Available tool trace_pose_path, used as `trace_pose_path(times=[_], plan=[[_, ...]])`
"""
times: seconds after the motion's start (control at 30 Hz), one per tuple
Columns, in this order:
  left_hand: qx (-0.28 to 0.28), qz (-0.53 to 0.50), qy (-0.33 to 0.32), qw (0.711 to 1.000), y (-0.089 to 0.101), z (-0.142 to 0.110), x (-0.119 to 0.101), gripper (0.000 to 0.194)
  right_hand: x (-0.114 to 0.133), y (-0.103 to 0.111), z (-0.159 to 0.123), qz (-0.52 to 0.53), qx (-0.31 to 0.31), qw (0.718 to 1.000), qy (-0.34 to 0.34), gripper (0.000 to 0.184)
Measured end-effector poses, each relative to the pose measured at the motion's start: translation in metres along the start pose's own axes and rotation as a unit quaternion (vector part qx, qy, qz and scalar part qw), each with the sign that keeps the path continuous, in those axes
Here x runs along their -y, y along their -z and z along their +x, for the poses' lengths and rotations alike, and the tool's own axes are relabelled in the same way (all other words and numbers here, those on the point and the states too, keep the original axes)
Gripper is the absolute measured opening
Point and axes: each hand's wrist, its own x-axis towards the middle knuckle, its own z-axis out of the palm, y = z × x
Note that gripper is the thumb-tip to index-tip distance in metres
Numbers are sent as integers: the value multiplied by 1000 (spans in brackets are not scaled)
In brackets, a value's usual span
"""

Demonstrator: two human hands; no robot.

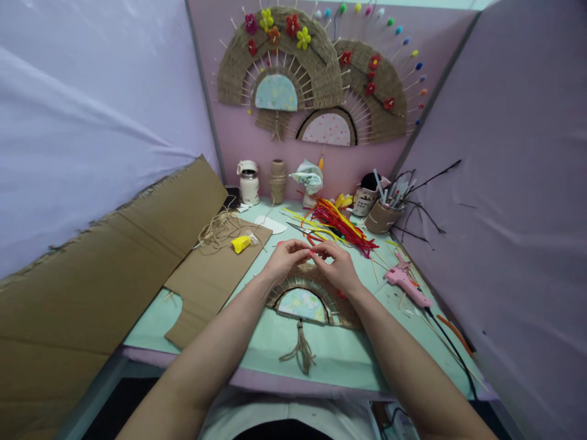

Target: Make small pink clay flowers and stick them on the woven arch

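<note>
Fingers of left hand [288, 259] and right hand [338, 266] pinch small red piece [311, 253] at their tips | woven fan [302, 304] lies below them, partly covered | risk: slack pinch could drop piece onto fan; right forearm [394, 342] swinging out could catch glue gun [407, 283], right of fingers

A flower-trimmed woven fan [232, 79] overlaps a second, pompom-tipped fan [391, 76] on the far wall [232, 137]. Below them, at the far side, a white jar [250, 188] stands left of a spool of twine [277, 181], and a printed can [364, 201] stands farther right. A big piece of brown cardboard [137, 238] slopes along the left side.
</note>
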Motion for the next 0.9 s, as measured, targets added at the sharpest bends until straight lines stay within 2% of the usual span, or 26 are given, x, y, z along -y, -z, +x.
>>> trace_pose_path(times=[0.1,0.3,0.43,0.53,0.63,0.7,0.9], plan=[[17,21,-7,1000,-1,-1,-1,33,-1,0,0,-10,-10,1000,-4,12],[16,87,-9,996,-3,-3,-7,31,0,-2,-2,-25,-12,1000,1,7],[47,107,-9,993,-2,-4,-6,28,1,-2,-3,-47,-4,999,3,3],[57,102,8,993,1,-4,-5,26,1,2,-1,-50,-42,998,-22,3],[35,34,8,999,8,0,-8,31,-2,10,4,-4,-120,988,-100,7],[10,-35,5,999,14,4,-12,36,-5,14,7,37,-147,978,-142,12],[-110,-139,-8,984,30,12,-23,35,-11,13,8,59,-117,979,-156,20]])
